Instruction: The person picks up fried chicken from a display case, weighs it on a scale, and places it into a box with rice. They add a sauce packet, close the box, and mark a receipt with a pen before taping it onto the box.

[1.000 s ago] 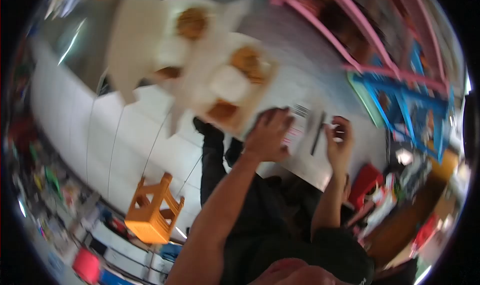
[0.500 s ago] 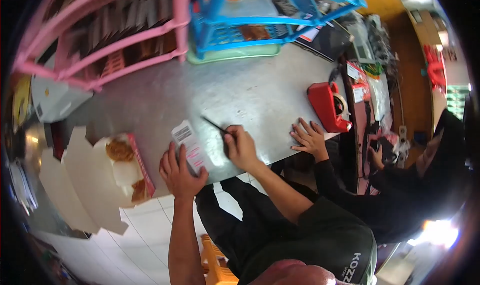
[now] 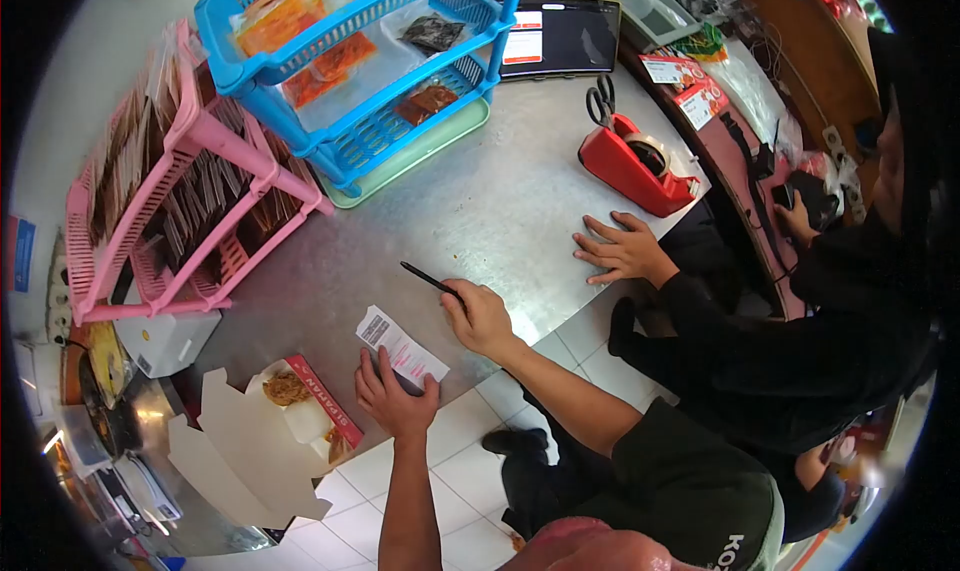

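A slim black pen (image 3: 424, 276) is gripped in my right hand (image 3: 482, 321), held above the metal table with one end pointing away to the upper left. My left hand (image 3: 395, 396) lies flat on the lower part of a white printed receipt (image 3: 403, 347), fingers stretched out. A barcode-like block and pinkish marks show on the paper. Left of that hand stands an open cardboard food box (image 3: 245, 441) with a red printed side. Browned food (image 3: 286, 388) and a white portion lie inside it.
Behind are a pink rack (image 3: 200, 136) full of packets and a blue basket rack (image 3: 300, 131) with orange packets. A red tape dispenser (image 3: 625, 166), scissors (image 3: 601, 101) and a tablet (image 3: 565, 36) sit further right. A co-worker's hand (image 3: 622, 251) rests on the table (image 3: 520, 196).
The whole view has shifted and turned, bringing more of the racks and tablet into sight. My right hand still grips the pen, and my left hand stays on the receipt.
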`<action>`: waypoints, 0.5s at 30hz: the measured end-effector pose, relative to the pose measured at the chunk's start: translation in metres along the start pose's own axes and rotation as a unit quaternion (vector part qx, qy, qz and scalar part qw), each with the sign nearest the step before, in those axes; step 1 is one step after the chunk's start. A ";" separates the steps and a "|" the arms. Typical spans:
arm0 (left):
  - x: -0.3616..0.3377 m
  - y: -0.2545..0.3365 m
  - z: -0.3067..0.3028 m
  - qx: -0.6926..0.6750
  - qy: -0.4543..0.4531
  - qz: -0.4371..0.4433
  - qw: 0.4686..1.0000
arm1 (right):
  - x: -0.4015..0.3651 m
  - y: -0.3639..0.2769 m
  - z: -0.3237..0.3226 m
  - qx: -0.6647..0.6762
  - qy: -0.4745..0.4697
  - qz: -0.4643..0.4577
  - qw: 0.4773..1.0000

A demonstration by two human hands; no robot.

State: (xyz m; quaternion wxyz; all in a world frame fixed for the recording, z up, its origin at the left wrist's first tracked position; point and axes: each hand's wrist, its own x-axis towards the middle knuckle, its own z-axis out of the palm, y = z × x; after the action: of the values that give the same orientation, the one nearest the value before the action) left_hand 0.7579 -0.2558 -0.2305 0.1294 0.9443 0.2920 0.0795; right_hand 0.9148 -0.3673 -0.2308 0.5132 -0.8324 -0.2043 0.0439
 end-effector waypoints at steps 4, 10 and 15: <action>-0.003 -0.001 0.000 0.002 0.002 0.006 1.000 | -0.002 -0.002 0.001 -0.013 0.021 0.018 1.000; -0.007 -0.001 0.003 -0.012 0.008 -0.001 1.000 | -0.005 -0.006 0.000 0.001 0.028 0.038 0.999; -0.007 0.000 0.001 -0.011 0.006 -0.006 1.000 | -0.009 -0.001 0.003 0.038 0.085 0.037 0.995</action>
State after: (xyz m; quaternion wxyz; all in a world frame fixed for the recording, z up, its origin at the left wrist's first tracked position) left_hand 0.7523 -0.2605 -0.2324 0.1385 0.9404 0.2979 0.0876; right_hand 0.9056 -0.3675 -0.2326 0.5576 -0.8203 -0.1271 0.0001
